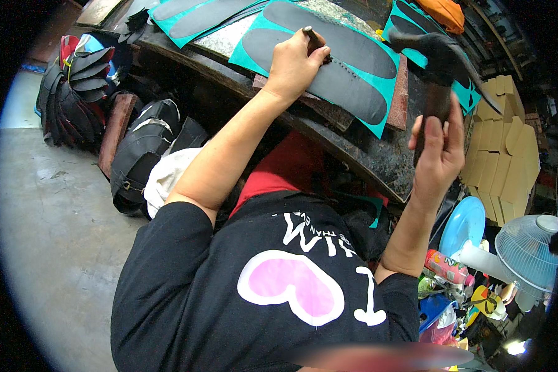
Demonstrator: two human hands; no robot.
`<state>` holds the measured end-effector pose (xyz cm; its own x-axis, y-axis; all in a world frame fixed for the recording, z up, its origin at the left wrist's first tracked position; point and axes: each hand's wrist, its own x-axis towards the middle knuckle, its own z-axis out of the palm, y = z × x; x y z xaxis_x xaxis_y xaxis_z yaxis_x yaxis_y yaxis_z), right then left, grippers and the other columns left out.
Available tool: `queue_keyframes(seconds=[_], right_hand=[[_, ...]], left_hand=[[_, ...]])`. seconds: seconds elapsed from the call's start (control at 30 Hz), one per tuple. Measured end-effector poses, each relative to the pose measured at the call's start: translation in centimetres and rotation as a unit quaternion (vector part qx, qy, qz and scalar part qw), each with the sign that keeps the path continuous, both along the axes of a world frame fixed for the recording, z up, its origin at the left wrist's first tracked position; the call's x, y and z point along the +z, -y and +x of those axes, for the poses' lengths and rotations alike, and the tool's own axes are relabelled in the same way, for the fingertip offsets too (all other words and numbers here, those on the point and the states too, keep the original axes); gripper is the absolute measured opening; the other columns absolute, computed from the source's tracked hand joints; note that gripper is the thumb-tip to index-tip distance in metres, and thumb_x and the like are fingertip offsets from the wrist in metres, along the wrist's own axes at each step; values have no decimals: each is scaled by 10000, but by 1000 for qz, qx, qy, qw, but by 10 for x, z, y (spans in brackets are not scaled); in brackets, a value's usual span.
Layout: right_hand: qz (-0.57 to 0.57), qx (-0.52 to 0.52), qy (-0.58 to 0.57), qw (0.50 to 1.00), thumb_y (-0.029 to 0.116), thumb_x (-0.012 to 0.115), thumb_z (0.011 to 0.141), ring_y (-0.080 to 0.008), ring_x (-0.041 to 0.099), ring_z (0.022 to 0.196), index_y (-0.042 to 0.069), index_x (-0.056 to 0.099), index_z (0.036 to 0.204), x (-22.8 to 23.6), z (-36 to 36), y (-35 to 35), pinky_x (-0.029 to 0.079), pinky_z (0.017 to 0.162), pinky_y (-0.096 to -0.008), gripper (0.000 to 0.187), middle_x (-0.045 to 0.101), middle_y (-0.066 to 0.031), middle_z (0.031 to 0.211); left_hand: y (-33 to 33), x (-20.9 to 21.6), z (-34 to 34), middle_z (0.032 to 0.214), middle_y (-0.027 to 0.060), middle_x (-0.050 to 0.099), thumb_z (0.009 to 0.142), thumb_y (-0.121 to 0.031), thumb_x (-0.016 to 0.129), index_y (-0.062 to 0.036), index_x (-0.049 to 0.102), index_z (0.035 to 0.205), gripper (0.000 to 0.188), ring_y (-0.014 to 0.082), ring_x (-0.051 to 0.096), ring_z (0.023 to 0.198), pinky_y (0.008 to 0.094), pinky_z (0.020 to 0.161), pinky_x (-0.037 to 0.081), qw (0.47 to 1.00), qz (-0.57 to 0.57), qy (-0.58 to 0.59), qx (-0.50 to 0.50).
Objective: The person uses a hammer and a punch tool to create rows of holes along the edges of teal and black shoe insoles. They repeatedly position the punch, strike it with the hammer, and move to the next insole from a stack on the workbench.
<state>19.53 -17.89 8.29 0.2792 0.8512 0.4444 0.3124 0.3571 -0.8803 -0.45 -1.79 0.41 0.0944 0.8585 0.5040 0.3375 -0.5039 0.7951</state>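
My left hand grips a short dark punch tool held upright, its tip on a dark grey sole-shaped piece lying on a teal sheet. A row of small holes runs along that piece. My right hand holds the handle of a dark hammer, raised above the bench to the right of the punch. A second grey sole shape lies beside the first on the same sheet.
The dark workbench carries more teal sheets with grey shapes. Stacked black pieces and bags sit on the floor at left. At right stand tan cardboard cut-outs, a blue plate, a small fan and bottles.
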Motion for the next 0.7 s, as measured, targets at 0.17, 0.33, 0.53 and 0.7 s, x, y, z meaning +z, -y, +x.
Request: queue_keyframes(seconds=[0.17,0.33,0.53,0.7], right_hand=[[26,-39,192,980,172,610,1002,-72,564,710,87,521,1440,-16,-10,-8,475,637,-223,454,662,-29,1038],[-99,-74,118,985,163,605,1008,-29,441,624,122,538,1438,-30,7,-13,381,556,-193,437,548,40,779],[-1,-44,32,999,197,634,995,-22,436,608,128,525,1450,-3,10,5,371,539,-178,473,593,10,814],[22,-40,161,986,178,613,1002,-84,554,738,115,513,1450,-26,-1,-10,465,655,-240,463,657,-40,946]], left_hand=[[8,1,14,794,187,678,886,-142,691,-46,571,967,173,387,676,762,449,672,538,958,222,-184,-8],[-5,-4,10,848,118,734,918,-113,690,3,631,1008,158,189,729,776,314,704,582,997,-52,50,5],[-7,-1,5,875,131,730,916,-119,694,8,621,1004,171,202,728,796,323,705,580,997,9,-40,-69],[5,5,17,709,150,643,857,-84,666,-49,525,946,171,360,670,719,461,659,537,940,255,-220,-54]])
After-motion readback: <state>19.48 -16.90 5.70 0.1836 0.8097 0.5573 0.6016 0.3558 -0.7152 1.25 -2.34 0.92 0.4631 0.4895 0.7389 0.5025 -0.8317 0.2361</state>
